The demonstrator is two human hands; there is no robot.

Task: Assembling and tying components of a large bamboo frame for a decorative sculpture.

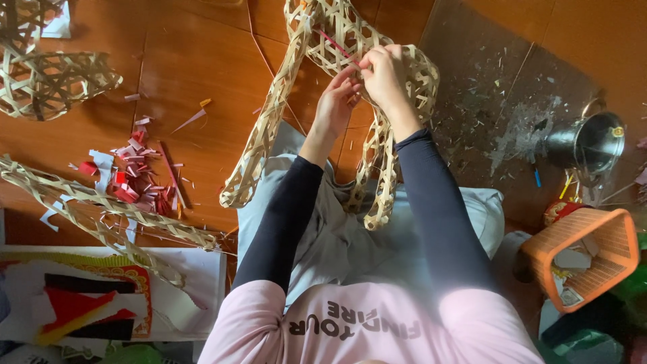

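A woven bamboo lattice frame (323, 40) with long open-weave legs lies over my lap and the floor ahead. My right hand (383, 74) pinches a thin red strip (337, 44) that runs up-left across the weave. My left hand (337, 101) sits just below and left of it, fingers curled against the frame's strips. Both arms are in dark long sleeves. The two hands touch each other at the fingertips.
More woven bamboo pieces lie at the far left (47, 74) and lower left (101, 209). Red and white paper scraps (135, 175) litter the brown tiled floor. A metal pot (590, 141) and an orange plastic basket (586, 256) stand at the right. Coloured paper sheets (81, 303) are bottom left.
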